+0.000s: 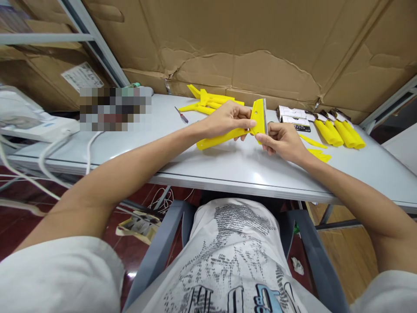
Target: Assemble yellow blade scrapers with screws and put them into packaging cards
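Note:
A yellow plastic scraper (pixel 259 114) with a wide head and a metal strip along its right edge is held above the table. My left hand (pixel 233 118) pinches it where the handle joins the head, and the handle slants down to the left. At the head's lower right corner, my right hand (pixel 278 140) grips the scraper with thumb and curled fingers. Its fingertips are partly hidden. Behind my left hand lie several yellow scraper pieces (pixel 208 102) in a pile. Right of my right hand are loose yellow parts (pixel 319 154).
Bagged yellow handles with black-and-white cards (pixel 342 130) lie at the right, beside more packaging cards (pixel 295 118). A small screwdriver (pixel 182 115) rests left of the pile. Large cardboard (pixel 228 26) stands behind the table (pixel 215 174). White cables (pixel 48 161) hang at the left.

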Motion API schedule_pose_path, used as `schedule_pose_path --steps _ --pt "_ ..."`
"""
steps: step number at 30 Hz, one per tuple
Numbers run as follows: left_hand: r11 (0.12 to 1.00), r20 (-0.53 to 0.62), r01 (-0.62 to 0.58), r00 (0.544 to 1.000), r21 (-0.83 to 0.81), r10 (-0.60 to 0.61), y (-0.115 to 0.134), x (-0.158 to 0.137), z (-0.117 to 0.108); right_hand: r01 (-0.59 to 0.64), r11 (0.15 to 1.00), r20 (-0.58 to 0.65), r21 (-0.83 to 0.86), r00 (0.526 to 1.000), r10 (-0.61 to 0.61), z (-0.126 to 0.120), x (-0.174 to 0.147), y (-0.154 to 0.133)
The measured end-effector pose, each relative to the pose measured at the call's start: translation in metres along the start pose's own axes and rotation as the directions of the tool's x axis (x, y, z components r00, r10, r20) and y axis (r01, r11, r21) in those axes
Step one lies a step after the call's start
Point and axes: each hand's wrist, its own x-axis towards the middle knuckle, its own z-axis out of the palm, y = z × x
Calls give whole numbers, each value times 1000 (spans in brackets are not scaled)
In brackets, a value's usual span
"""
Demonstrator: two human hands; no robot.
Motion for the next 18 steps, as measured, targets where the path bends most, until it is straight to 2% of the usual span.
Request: schedule_pose_path --steps 3,5,8,12,15,18 --pt "999 -71 -18 997 36 21 6 -2 -12 -1 999 6 36 1000 1 0 1 0" --pt "998 -188 -60 980 14 62 10 -3 -28 -6 1000 29 21 1000 5 -1 2 3" --pt "992 -358 -117 929 -51 91 15 -4 -53 57 984 65 -169 997 -47 -1 4 12" --pt "996 -411 -90 909 -25 72 14 -2 -68 294 827 188 -479 955 -231 -2 5 27" --pt "998 -454 -65 889 10 62 11 3 -65 369 756 244 -541 929 -279 2 6 34" --pt "993 -510 -114 852 39 118 7 8 -66 441 690 303 -574 897 -321 16 19 38"
